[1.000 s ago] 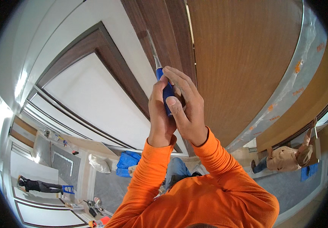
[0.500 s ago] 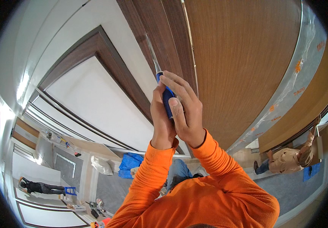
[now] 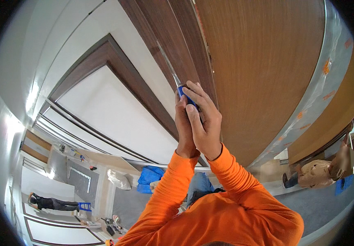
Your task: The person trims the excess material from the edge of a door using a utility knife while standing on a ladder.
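Both my hands are raised in front of me around the blue handle of a screwdriver [image 3: 184, 91]. Its long thin metal shaft points up and slightly left along a dark brown wood-grain panel [image 3: 171, 41]. I cannot tell whether the tip touches the panel. My left hand [image 3: 184, 127] wraps the handle from the left. From the right, my right hand [image 3: 206, 125] lies over it, its thumb along the handle and its fingers bent across the top. Between the palms most of the handle is hidden.
A lighter brown panel [image 3: 263, 61] rises on the right, bordered by a clear plastic strip [image 3: 318, 94]. On the left is a white panel [image 3: 107, 102] with a dark frame. Below lie a blue bag [image 3: 149, 177] and a white sack [image 3: 118, 179]. Two people [image 3: 56, 203] [image 3: 316, 172] work farther off.
My hands and the screwdriver have shifted slightly right and down in the picture. The surroundings have shifted too. Less of the blue handle shows between my palms.
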Available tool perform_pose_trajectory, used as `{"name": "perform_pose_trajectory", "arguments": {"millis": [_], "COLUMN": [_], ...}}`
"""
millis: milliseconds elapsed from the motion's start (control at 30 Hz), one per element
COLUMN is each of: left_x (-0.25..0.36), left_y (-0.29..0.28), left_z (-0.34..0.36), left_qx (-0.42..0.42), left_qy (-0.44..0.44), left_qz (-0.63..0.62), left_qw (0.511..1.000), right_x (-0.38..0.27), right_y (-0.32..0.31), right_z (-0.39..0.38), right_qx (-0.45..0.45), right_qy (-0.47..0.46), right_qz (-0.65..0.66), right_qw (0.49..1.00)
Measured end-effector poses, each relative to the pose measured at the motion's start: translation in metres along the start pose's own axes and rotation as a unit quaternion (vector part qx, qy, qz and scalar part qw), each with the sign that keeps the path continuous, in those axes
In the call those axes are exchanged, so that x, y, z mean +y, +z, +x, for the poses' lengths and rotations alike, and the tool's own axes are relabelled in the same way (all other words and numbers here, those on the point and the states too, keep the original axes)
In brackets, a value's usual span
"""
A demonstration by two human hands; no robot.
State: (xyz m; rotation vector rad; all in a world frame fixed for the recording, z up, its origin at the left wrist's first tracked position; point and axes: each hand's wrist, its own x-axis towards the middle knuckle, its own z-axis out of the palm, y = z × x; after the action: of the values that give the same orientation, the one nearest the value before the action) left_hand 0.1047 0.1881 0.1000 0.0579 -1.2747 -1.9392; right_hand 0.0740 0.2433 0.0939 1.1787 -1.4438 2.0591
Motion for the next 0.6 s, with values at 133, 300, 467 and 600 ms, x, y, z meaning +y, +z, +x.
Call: {"name": "perform_pose_trajectory", "arguments": {"millis": [133, 300, 467, 600], "left_x": [-0.004, 0.009, 0.009, 0.006], "left_y": [-0.007, -0.014, -0.007, -0.002], "left_z": [0.008, 0.035, 0.039, 0.038], "left_qx": [0.013, 0.017, 0.065, 0.060], "left_qy": [0.038, -0.097, -0.097, -0.090], "left_qz": [0.022, -0.154, -0.129, -0.151], "left_qw": [0.999, 0.983, 0.985, 0.983], "right_x": [0.002, 0.017, 0.017, 0.019], "right_y": [0.003, 0.012, 0.014, 0.013], "right_z": [0.007, 0.004, -0.002, -0.001], "right_qx": [0.008, 0.014, 0.042, 0.057], "right_qy": [-0.016, -0.058, -0.046, -0.064], "right_qz": [0.006, -0.009, -0.006, -0.002], "right_qw": [1.000, 0.998, 0.998, 0.996]}}
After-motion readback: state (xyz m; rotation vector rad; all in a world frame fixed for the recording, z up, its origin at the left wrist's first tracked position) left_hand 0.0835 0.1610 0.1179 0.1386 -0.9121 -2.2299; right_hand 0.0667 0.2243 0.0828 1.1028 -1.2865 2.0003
